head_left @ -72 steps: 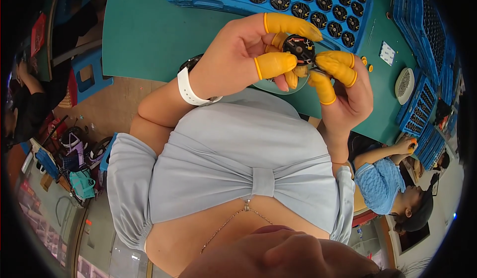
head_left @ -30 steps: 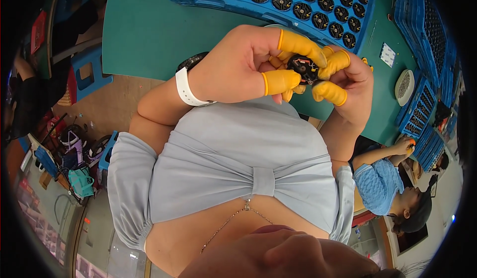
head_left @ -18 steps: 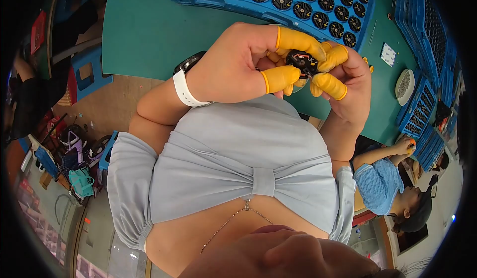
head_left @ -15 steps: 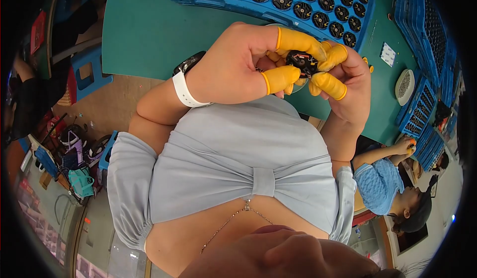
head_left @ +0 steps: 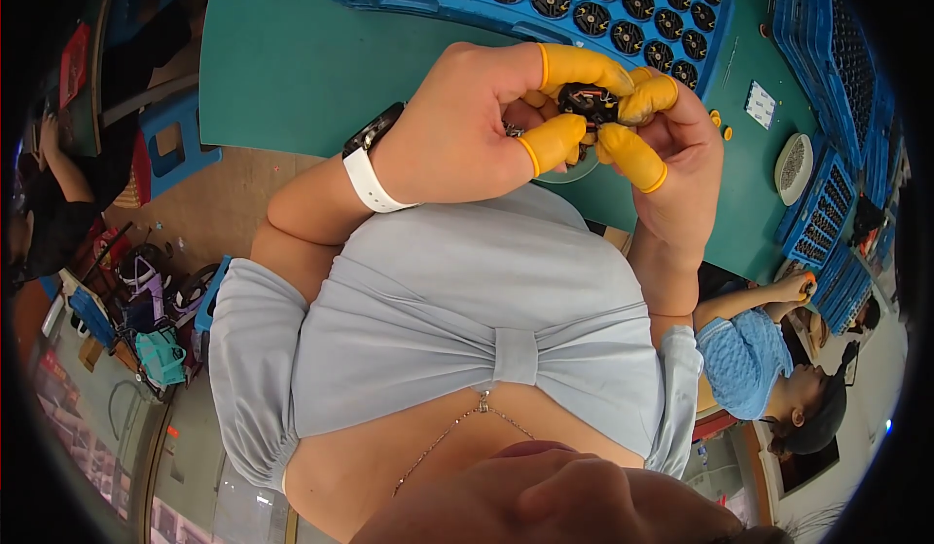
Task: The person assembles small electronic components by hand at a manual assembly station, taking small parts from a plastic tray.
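Observation:
Over the green table my two hands meet around a small round black part [head_left: 589, 103] with fine coloured wires or contacts on its face. Yellow finger cots cover the fingertips. My left hand [head_left: 477, 116] grips it from the left between thumb and fingers. On the other side, my right hand [head_left: 681, 140] has thumb and forefinger pinched at its right and lower edge. Partly hidden beneath the hands is a clear round dish [head_left: 569, 172]; its contents are mostly covered. Just beyond lies a blue tray [head_left: 428, 4] holding rows of similar round black parts.
To the right on the green table [head_left: 292, 67] are a white label sheet [head_left: 760, 105], loose yellow finger cots [head_left: 727, 132] and a pale bowl of small grey pieces [head_left: 794, 169]. Stacked blue trays [head_left: 793, 18] line the far right. A person in blue [head_left: 744, 364] works at the lower right.
The black part has tilted and shifted slightly up between my fingers. My right thumb has moved a little left and up along its lower edge.

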The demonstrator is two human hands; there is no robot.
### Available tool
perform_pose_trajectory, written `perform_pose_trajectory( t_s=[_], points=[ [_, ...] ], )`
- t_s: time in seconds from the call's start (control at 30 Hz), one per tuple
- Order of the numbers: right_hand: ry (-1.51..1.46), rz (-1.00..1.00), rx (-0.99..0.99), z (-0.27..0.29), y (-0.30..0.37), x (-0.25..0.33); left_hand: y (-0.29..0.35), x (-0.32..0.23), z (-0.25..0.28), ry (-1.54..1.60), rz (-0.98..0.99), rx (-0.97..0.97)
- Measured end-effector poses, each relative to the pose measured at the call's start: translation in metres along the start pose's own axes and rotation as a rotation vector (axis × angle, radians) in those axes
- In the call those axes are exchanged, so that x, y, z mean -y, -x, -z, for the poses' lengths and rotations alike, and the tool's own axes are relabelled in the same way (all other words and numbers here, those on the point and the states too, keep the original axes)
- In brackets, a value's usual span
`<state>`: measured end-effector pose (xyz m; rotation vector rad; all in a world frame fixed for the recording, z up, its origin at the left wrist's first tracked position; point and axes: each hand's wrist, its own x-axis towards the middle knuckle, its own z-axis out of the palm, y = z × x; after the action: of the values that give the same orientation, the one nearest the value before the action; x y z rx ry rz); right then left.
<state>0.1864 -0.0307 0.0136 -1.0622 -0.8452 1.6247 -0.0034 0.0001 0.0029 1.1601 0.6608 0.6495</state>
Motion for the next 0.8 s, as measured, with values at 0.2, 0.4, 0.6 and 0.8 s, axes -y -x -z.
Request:
perform_pose_trajectory(
  t_s=[0.2, 0.4, 0.6, 0.8],
  points=[
    [0.080, 0.040, -0.054, -0.008, 0.001, 0.003, -0.002, -0.001, 0.001, 0.045, -0.022, -0.008],
    [0.176, 0.071, -0.082, -0.005, 0.003, 0.000, -0.004, -0.003, 0.001, -0.050, -0.041, 0.011],
    [0.174, 0.060, -0.117, -0.006, 0.004, 0.003, -0.008, -0.003, -0.003, -0.011, 0.042, -0.032],
    [0.151, 0.033, -0.094, -0.001, 0.004, 0.004, -0.006, -0.003, -0.004, 0.115, 0.061, -0.006]
  ],
)
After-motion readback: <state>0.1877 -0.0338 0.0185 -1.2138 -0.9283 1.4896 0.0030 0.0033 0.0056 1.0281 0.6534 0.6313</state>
